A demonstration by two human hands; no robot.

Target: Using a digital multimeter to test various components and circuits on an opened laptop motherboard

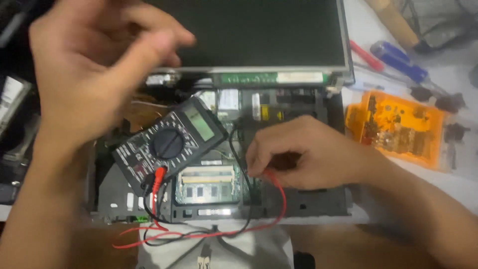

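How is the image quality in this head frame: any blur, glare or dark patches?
Head view: the raised left hand is smeared by motion blur; the right hand on the red lead is sharper; the multimeter is readable in shape only; glare whitens the memory slot; the left edge falls into shadow.

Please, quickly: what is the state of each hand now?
Left hand: raised, loosely curled, holding nothing visible.
Right hand: closed, pinching the red probe lead on the laptop board.
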